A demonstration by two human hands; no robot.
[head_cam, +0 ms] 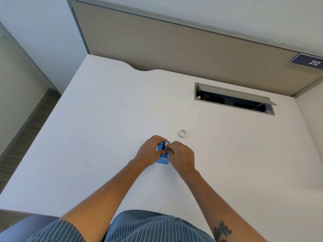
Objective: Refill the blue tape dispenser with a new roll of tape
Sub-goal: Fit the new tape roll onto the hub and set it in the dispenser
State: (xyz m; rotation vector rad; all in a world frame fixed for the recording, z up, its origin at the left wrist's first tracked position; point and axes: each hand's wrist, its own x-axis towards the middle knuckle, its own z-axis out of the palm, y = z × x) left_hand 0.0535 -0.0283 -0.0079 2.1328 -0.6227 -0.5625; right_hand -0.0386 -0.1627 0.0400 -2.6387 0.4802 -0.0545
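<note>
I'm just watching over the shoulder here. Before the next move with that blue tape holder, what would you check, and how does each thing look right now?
1. Blue tape dispenser resting on the desk: ok, it sits flat on the white top.
2. Left hand steadying the dispenser's side: ok.
3. Right hand fingers at the black and white part on top of the dispenser: ok, though exactly what they pinch, cannot tell.
4. Small white ring clear of the hands: ok, it lies flat just beyond the right hand.
5. Whether that ring is a new roll or an empty core: cannot tell.
6. Tape seated in the dispenser: cannot tell, fingers hide it.
</note>
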